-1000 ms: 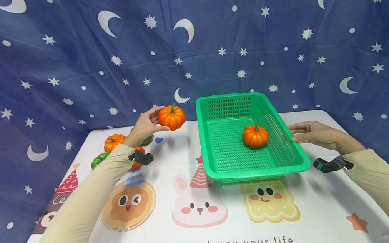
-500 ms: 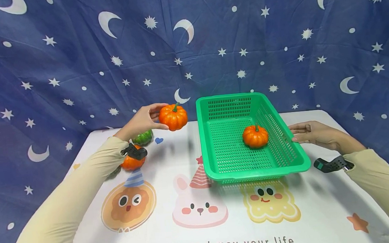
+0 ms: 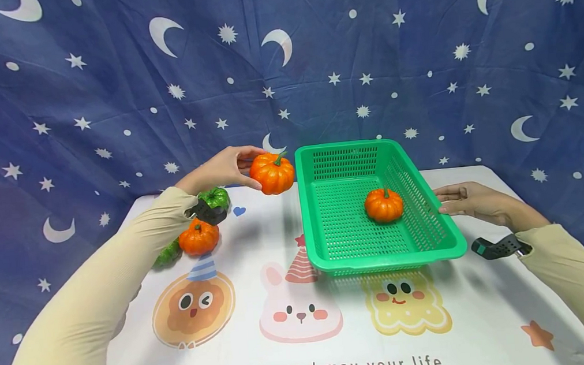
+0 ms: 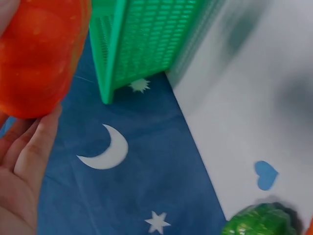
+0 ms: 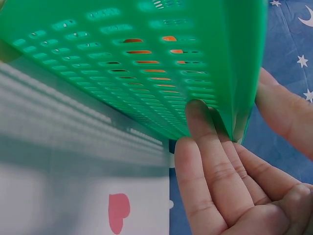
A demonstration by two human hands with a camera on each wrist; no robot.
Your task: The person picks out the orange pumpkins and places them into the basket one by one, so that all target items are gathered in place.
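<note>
Up at the basket's left side, my left hand (image 3: 228, 168) holds an orange pumpkin (image 3: 272, 173) with a green stem, thumb below and fingers behind it. The left wrist view shows this pumpkin close, its far side cut off by the frame. The green plastic basket (image 3: 304, 216) has slotted walls. Inside it, toward the right, lies another orange pumpkin (image 3: 384, 206). At the basket's right side my right hand (image 3: 473, 204) grips the rim; in the right wrist view the fingers (image 5: 203, 127) lie against the outer wall and the thumb is across the rim.
Left of the basket, partly behind the left forearm, are a green pumpkin (image 3: 215, 198), an orange pumpkin (image 3: 199, 237) and a further green one (image 3: 168, 255). The printed white tablecloth (image 3: 390, 348) covers the table. A blue star-patterned curtain (image 3: 315, 87) hangs behind.
My left hand has carried the orange pumpkin right and slightly up, closer to the basket's left rim. The left forearm now uncovers more of the pumpkins on the table. My right hand stays put.
</note>
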